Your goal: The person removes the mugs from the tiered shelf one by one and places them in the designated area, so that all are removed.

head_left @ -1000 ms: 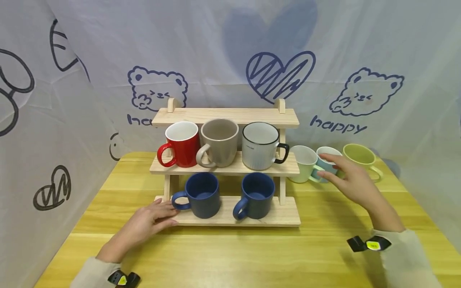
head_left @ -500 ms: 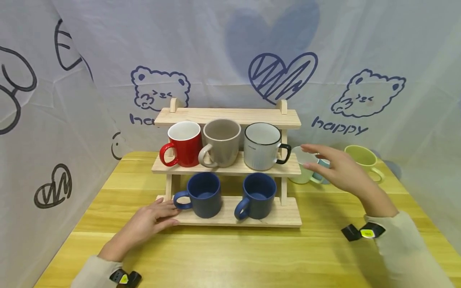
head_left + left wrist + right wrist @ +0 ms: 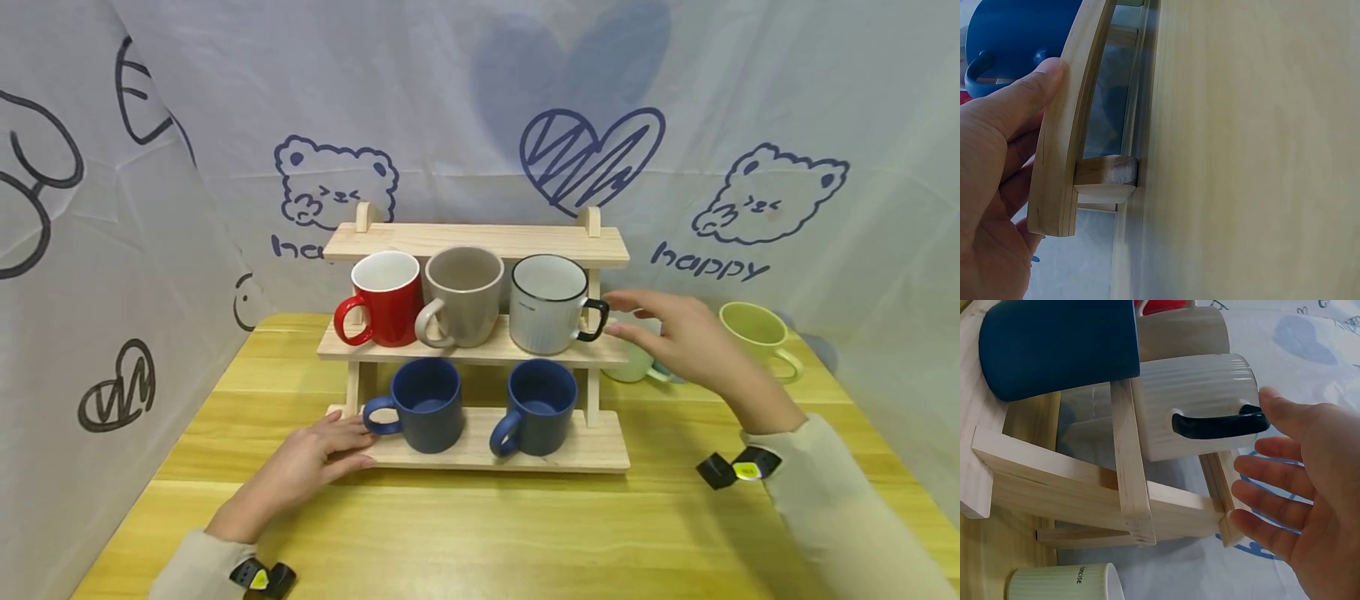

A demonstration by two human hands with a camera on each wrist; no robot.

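A three-tier wooden display rack [image 3: 480, 242] stands on the table. My left hand [image 3: 311, 457] holds the left end of its bottom board [image 3: 1060, 150], thumb along the front edge and fingers over the top. My right hand [image 3: 686, 337] is beside the white mug [image 3: 543, 312] with a dark rim, at the right end of the middle shelf. In the right wrist view, its thumb tip is right at the mug's black handle [image 3: 1216, 427], the other fingers spread and nothing held. A taupe mug [image 3: 465, 300] and a red mug [image 3: 393, 312] share that shelf.
Two dark blue mugs [image 3: 427, 417] stand on the bottom shelf, handles left and forward. Right of the rack, a pale green mug [image 3: 630, 367] and a blue one are partly hidden behind my right hand; an olive-green mug [image 3: 750, 325] stands farther right. A printed curtain [image 3: 450, 100] hangs behind.
My right hand has moved left from over the mugs on the table to the white mug's black handle. The left hand has stayed on the rack.
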